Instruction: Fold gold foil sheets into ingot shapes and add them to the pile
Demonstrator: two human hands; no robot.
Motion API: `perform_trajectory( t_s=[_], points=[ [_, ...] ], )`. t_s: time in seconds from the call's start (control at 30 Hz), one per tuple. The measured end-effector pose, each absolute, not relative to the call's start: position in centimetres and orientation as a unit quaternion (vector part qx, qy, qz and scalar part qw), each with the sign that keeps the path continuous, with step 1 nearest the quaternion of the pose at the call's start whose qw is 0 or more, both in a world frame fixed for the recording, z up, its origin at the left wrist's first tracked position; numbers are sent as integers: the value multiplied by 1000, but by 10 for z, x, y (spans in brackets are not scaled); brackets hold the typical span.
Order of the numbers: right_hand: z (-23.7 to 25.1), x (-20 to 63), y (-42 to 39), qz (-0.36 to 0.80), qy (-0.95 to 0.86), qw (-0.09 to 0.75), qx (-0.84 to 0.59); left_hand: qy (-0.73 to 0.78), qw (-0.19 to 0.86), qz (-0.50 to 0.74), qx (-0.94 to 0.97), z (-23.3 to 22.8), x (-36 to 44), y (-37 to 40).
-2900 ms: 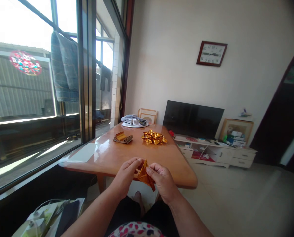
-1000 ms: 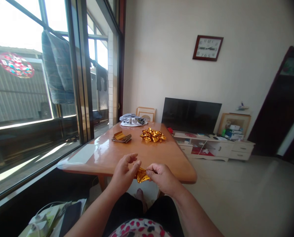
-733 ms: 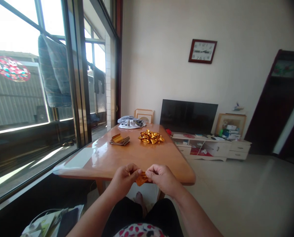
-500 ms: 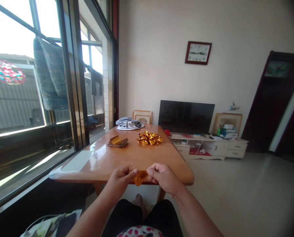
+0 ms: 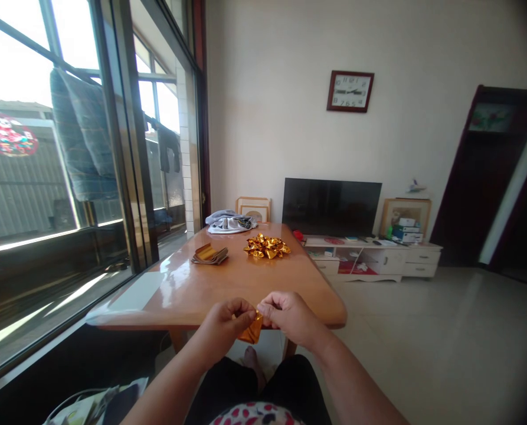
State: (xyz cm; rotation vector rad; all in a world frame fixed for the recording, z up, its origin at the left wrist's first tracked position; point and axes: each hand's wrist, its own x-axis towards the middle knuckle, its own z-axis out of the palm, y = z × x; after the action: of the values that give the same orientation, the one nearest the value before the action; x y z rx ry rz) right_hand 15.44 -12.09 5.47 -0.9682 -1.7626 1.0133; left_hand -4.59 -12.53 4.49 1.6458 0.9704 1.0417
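No container holds the foil pieces — everything lies loose on the glossy orange-brown wooden tabletop [image 5: 210,283], which has rounded corners and catches a bright glare from the window side. Beyond the fingers, toward the far end, sits a heap of crinkled gold foil shapes [image 5: 267,246], shiny and sharp-edged. To the left of that heap lies a flat stack of gold sheets [image 5: 209,254], their edges slightly fanned. Farther still, at the far edge, rests a soft bundle of grey and white cloth [image 5: 229,221].

Just past the near edge of the tabletop, above the lap, the left hand [image 5: 224,324] and the right hand [image 5: 286,316] meet around a small folded gold foil piece [image 5: 251,332]. Both sets of fingers are curled shut, thumb pressed against forefinger, pinching the foil's upper edge from either side — the creased, metallic piece hangs down between them, clear of the wood.
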Motion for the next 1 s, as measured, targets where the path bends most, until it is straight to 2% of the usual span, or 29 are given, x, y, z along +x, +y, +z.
perform_trajectory(
  t_s=[0.07, 0.23, 0.43, 0.73, 1.0],
  points=[
    [53, 153, -118, 409, -681, 470, -385, 390, 496, 454, 629, 45, -43, -126],
    [53, 144, -125, 237, -647, 588, -423, 402, 492, 523, 569, 43, -39, -126],
    [50, 122, -140, 113, -683, 608, -388, 399, 414, 572, 585, 41, -33, -126],
    [45, 119, -135, 139, -652, 626, -405, 427, 256, 582, 643, 35, -31, -129],
    [45, 119, -136, 146, -650, 625, -407, 429, 194, 568, 675, 36, -30, -130]
  ],
)
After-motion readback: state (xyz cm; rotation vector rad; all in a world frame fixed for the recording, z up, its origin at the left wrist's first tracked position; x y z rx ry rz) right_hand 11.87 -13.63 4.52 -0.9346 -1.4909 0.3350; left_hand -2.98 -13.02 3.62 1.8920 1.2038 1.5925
